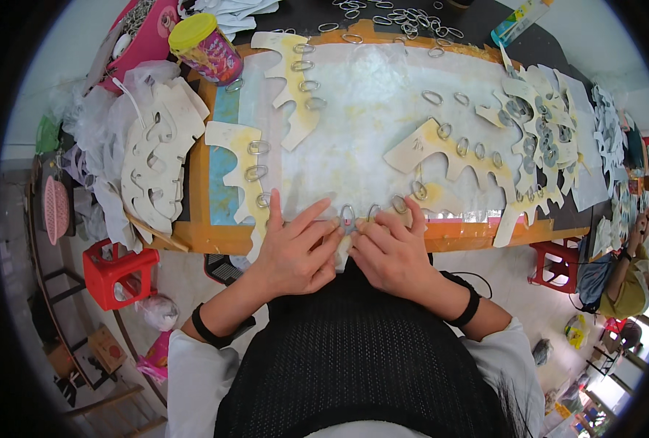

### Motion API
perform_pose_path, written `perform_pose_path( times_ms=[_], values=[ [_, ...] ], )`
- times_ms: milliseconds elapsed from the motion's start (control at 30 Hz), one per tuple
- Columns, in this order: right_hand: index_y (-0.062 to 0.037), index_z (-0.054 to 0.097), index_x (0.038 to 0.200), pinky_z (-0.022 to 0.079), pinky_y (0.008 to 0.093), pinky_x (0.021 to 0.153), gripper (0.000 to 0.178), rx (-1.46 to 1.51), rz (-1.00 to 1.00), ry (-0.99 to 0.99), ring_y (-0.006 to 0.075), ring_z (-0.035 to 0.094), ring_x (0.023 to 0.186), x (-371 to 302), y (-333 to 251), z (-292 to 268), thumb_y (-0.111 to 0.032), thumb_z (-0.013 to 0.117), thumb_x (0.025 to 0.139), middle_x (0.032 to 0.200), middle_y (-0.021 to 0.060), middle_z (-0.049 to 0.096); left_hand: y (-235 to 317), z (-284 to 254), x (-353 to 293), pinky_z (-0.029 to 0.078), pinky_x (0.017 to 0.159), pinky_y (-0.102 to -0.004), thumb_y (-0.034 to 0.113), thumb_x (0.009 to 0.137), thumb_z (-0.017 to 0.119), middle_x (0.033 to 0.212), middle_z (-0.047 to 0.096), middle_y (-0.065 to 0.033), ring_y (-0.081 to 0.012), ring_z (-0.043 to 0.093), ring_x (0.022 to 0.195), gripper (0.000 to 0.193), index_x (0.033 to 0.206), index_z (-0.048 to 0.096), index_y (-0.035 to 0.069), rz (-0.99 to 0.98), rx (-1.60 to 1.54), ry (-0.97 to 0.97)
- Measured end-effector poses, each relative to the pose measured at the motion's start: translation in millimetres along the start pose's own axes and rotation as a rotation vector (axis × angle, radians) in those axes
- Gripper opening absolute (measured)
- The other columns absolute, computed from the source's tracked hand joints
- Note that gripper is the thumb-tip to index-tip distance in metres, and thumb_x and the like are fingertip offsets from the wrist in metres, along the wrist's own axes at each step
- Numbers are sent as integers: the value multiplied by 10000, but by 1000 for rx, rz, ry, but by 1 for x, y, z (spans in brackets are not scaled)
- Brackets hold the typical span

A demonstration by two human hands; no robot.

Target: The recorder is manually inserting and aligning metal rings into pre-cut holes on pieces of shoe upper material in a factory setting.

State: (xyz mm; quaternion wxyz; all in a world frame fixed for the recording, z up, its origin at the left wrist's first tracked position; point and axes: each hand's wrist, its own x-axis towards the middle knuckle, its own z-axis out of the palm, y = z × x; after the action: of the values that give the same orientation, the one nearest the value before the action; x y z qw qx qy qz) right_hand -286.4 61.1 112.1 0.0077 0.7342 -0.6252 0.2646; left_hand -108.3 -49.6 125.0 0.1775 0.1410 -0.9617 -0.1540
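At the near table edge, my left hand (299, 248) and my right hand (393, 248) meet over a cream cut-out strip (343, 255). Fingers of both hands pinch its edge, where an oval metal ring (348, 216) stands up between them. More rings rise beside my right fingers; my hands hide most of the strip. Left of my left hand lies a scalloped cream strip (235, 139) with rings along its edge. Farther back is another ringed strip (295, 80). To the right, a similar strip (419, 146) rests near a heap of ringed pieces (539, 131).
Loose oval rings (412, 22) are scattered at the back. A yellow-lidded tub (207, 47) stands back left, beside a pink basket (138, 44). Stacked cream cut-outs (160, 153) lie at the left. Red stools (120, 274) are below the table. Another person (631, 270) sits far right.
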Motion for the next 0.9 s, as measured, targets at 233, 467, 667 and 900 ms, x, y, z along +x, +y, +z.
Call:
perform_pose_path(
  times_ms=[233, 467, 667, 900],
  values=[
    [-97, 623, 884, 302, 550, 1040, 162, 453, 195, -41, 209, 563, 928, 11, 24, -13, -86, 704, 743, 947, 20, 579, 3, 7, -5, 14, 1068, -729, 195, 722, 620, 1007, 627, -15, -253, 550, 1185, 284, 970, 700, 82, -15, 78, 31],
    [-64, 598, 944, 330, 535, 1013, 223, 240, 184, -6, 301, 504, 1016, 28, 14, -11, -69, 702, 747, 980, 77, 549, 10, 14, -5, 60, 1068, -722, 194, 739, 644, 1018, 605, -55, -259, 550, 1157, 263, 960, 690, 58, -77, 51, 135],
    [-84, 570, 1024, 304, 541, 1032, 259, 239, 133, -144, 289, 513, 1016, 27, 16, -12, -85, 670, 786, 968, 74, 559, 8, 24, -6, 119, 1105, -631, 136, 739, 725, 930, 602, -70, -319, 569, 1029, 220, 935, 647, 78, -330, -267, 369],
    [-79, 568, 1042, 348, 483, 1006, 295, 362, 138, -111, 290, 532, 969, 23, 23, -11, -67, 686, 772, 933, 77, 561, 9, 16, 20, 256, 1059, -510, 95, 783, 712, 912, 552, -84, -298, 541, 958, 171, 901, 597, 50, -291, -246, 199]
  ],
)
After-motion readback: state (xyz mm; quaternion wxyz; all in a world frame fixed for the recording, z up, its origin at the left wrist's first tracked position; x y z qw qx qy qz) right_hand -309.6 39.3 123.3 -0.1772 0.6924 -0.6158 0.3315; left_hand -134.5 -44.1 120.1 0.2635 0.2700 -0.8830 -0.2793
